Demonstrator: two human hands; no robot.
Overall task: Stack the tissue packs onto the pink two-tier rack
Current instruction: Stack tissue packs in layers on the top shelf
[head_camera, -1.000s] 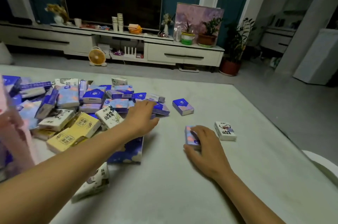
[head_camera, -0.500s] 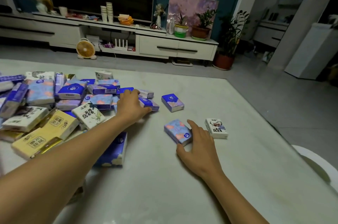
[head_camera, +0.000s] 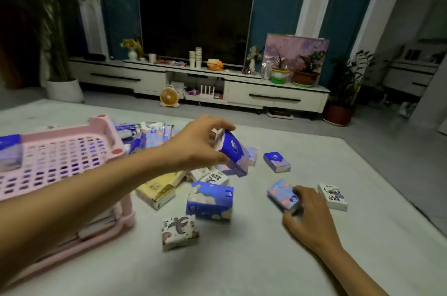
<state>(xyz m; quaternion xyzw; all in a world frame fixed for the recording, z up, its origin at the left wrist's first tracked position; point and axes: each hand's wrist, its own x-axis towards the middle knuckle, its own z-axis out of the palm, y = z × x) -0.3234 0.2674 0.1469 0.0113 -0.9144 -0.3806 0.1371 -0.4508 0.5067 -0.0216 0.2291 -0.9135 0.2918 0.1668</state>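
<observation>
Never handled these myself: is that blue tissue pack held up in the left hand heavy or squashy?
Probably light: the left hand holds the blue tissue pack clear of the table in a fingertip pinch. Likely soft, since its glossy wrapper looks like thin film, so it may give under a squeeze. Being flat-sided, it should not roll.

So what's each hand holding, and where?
Left hand pinches a dark blue tissue pack by its upper end, in the air. Right hand curls over the near end of a pale blue pack on the table.

Dark television [head_camera: 195, 25], white media console [head_camera: 154, 77], small orange fan [head_camera: 168, 98], leaning painting [head_camera: 296, 50], potted plants [head_camera: 307, 69]
</observation>
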